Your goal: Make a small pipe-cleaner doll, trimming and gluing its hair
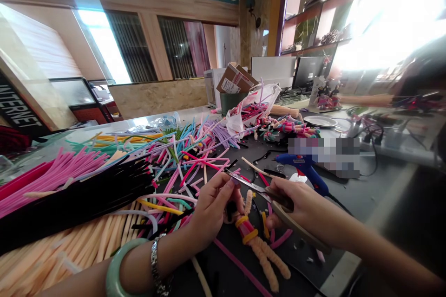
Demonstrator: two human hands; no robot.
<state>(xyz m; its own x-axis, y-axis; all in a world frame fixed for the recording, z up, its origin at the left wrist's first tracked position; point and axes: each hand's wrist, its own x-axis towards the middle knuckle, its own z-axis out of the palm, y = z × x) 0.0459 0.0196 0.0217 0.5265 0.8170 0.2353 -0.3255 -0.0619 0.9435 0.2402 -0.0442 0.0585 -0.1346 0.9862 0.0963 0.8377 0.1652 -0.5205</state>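
Observation:
My left hand [218, 204] is closed around the head end of a pipe-cleaner doll [246, 228]. The doll has beige twisted limbs, a red-pink body with yellow bands, and something black at its head, partly covered by my fingers. Thumb and forefinger pinch a tiny piece, too small to name, by the blade tips. In my right hand [296, 206] is a pair of scissors [252, 186], its blades pointing left to my left fingertips. Whether the blades are fully closed is unclear. Loose pipe cleaners [209, 160] in many colours lie behind and left of my hands.
A blue glue gun [306, 169] lies beyond my right hand, its cord trailing right. Bundles of black pipe cleaners [87, 195] and beige pipe cleaners [94, 241] fill the left. Farther back are a plastic bag [237, 123], a cardboard box [237, 79] and a white plate [320, 121].

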